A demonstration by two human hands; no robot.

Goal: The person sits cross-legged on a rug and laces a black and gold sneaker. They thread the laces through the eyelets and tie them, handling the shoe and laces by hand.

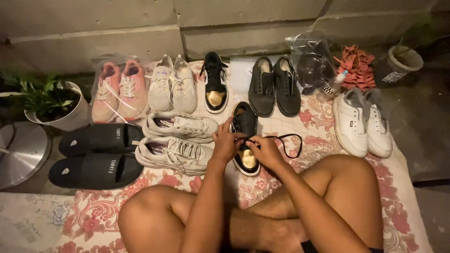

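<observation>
A black sneaker with a gold toe (245, 140) lies on the floral cloth (323, 136) in front of my crossed legs. My left hand (227, 143) grips its left side near the lace holes. On the sneaker's right side, my right hand (265, 152) pinches a black shoelace (287, 140), which loops out to the right over the cloth. Its matching sneaker (216, 83) stands farther back, laced.
Rows of shoes surround it: pink pair in a plastic bag (118, 89), white pair (172, 84), grey-white trainers (178, 138), black slides (96, 157), dark canvas pair (274, 86), white pair (363, 122). Bagged dark shoes (314, 65), potted plants (54, 105), a metal lid (18, 154), concrete wall behind.
</observation>
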